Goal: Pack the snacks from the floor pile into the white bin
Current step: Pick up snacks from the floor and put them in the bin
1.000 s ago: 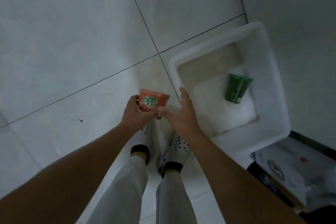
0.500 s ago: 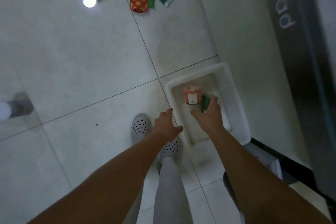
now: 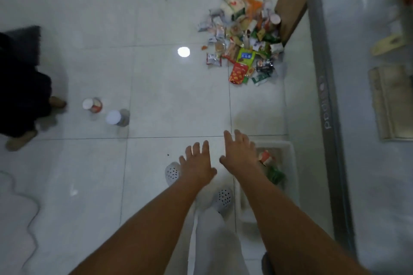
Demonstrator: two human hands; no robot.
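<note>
The white bin [image 3: 290,154] stands on the floor at the lower right, partly behind my right arm. A red cup [image 3: 266,156] and a green cup [image 3: 275,175] lie inside it. The snack pile [image 3: 243,38] of several bright packets lies far ahead on the tiles beside a cardboard box. My left hand [image 3: 197,164] and my right hand [image 3: 238,152] are held out in front of me with fingers spread, holding nothing. My right hand hovers over the bin's left edge.
A cardboard box [image 3: 290,2] leans by the pile against a grey cabinet [image 3: 324,87]. Two cups [image 3: 92,105] [image 3: 117,117] stand on the floor at left, near another person's feet [image 3: 21,140]. A cable [image 3: 26,203] runs along the lower left. My white shoes [image 3: 173,172] are below my hands.
The red cup left my hands and now lies in the bin beside the green cup. Both hands have come away empty, and my view has lifted toward the snack pile.
</note>
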